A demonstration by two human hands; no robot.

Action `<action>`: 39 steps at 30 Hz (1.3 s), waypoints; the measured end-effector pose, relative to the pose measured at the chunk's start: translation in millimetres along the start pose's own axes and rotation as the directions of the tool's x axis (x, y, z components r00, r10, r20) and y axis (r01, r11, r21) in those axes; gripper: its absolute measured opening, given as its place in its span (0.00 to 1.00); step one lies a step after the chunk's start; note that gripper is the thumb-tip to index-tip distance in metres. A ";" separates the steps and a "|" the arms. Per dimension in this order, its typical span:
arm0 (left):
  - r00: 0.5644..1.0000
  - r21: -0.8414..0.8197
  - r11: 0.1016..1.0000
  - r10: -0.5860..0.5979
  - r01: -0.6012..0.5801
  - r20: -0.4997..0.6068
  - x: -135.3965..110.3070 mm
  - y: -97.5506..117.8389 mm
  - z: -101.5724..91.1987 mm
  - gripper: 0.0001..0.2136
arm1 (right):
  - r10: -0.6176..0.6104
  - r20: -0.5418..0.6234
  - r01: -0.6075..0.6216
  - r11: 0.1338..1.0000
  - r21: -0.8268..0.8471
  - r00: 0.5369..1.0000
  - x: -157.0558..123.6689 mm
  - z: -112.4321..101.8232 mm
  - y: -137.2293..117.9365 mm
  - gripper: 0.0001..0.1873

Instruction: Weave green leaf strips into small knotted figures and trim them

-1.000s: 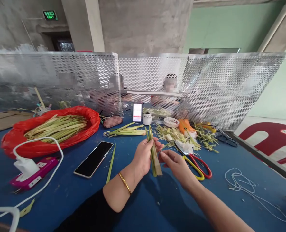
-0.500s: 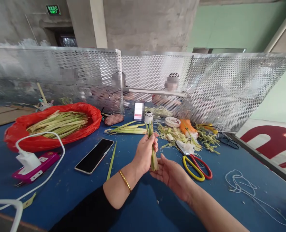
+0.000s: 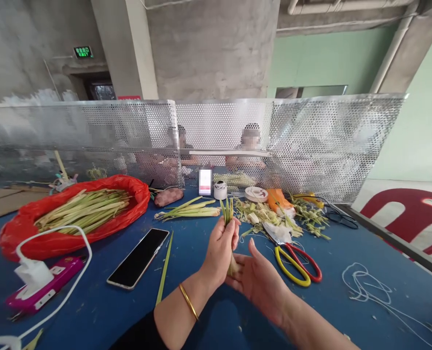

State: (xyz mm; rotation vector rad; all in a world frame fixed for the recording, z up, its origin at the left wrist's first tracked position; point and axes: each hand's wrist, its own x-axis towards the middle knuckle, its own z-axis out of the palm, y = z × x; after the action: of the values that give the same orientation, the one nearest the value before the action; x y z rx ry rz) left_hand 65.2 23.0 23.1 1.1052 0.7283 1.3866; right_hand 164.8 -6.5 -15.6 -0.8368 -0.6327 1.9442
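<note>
My left hand (image 3: 217, 250), with a gold bangle on its wrist, is closed round a small bundle of green leaf strips (image 3: 227, 210). The strips stand nearly upright, with tips showing above the fist and pale lower ends below it. Palm turned up, my right hand (image 3: 263, 282) is open beside those lower ends. Its fingertips reach behind them; whether they touch cannot be made out. Scissors (image 3: 298, 267) with one yellow and one red handle lie to the right. Beyond the hands, more pale green stalks (image 3: 190, 210) are spread on the blue table (image 3: 128, 318).
On the left are a red plastic bag (image 3: 139, 194) of long strips, a phone (image 3: 139, 257) and a purple power strip (image 3: 46, 287) with a white plug. Leaf scraps (image 3: 259, 214), a tape roll (image 3: 256, 194) and white string (image 3: 369, 287) lie rightward. People sit behind a perforated metal screen (image 3: 321, 146).
The camera has tilted up, so the table sits lower in view. The bundle has sunk lower in my left fist, with less showing below. My right hand stays open beside it.
</note>
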 end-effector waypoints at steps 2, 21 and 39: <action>0.997 0.022 0.998 -0.055 0.054 0.048 -1.5 4.5 0.7 0.12 | -0.175 -0.101 0.155 0.971 -0.180 0.979 0.8 -5.0 -6.2 0.33; 0.836 0.295 0.898 -0.419 0.325 0.354 -5.9 6.7 -4.0 0.22 | -0.576 0.047 0.524 0.701 -0.483 0.816 -11.7 -12.4 -55.0 0.16; 0.829 0.244 0.876 -0.476 0.417 0.293 -2.0 12.6 -7.1 0.12 | -0.575 0.101 0.530 0.654 -0.540 0.812 -15.6 -14.9 -57.5 0.13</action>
State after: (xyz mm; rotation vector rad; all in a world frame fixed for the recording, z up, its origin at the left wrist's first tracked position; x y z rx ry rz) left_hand 53.6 20.5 31.6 1.1783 0.7946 0.7131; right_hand 212.5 8.0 20.2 -0.9141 -1.2742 1.1577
